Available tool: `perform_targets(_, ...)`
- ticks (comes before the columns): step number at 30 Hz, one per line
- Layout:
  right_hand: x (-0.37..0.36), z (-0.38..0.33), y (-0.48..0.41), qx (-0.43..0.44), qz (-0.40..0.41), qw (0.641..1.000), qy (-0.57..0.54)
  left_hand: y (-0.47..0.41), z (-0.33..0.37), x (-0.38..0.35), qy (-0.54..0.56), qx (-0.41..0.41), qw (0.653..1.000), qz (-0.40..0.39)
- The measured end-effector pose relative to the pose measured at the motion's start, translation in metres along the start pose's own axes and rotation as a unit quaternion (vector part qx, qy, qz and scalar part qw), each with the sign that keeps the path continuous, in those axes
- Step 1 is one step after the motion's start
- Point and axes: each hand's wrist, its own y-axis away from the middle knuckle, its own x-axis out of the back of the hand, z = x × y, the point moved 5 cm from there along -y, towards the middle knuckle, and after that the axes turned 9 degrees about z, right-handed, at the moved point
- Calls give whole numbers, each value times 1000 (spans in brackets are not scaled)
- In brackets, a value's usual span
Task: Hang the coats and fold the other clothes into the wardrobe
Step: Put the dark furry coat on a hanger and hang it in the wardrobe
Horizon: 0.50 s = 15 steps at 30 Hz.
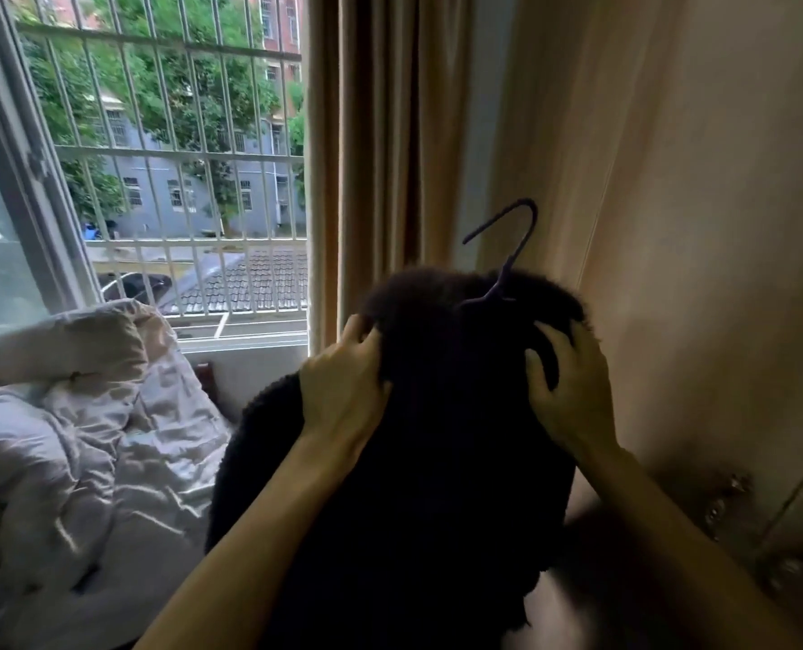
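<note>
- coat [437, 438]: dark, fuzzy; held up mid-frame, in front of curtain, on hanger.
- hanger [507, 255]: thin purple wire; hook sticks up out of collar, open end pointing L.
- L hand [343, 387]: fingers curled into coat's L shoulder, gripping fabric.
- R hand [573, 391]: grips coat's R shoulder, thumb pressed into pile.
- curtain [390, 133]: tan, pleated, beside window.
- window [170, 157]: barred; bldgs + trees outside.
- duvet [85, 415]: white, crumpled, lower L, just beside coat.
- beige panel [718, 227]: R of coat; metal fittings low down.

Both hands [456, 391] grip a dark fleecy coat [404, 485] on a hanger [507, 255].
</note>
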Motion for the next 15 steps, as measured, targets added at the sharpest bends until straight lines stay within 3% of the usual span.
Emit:
perform_targets(7,-36,22,2,-52,57,985,154,-34,-39,-79,118,-94,989,-10)
perform_targets(15,-35,1,27,-130,108,939,301,-67,-44,-154,252,-164,949,-99)
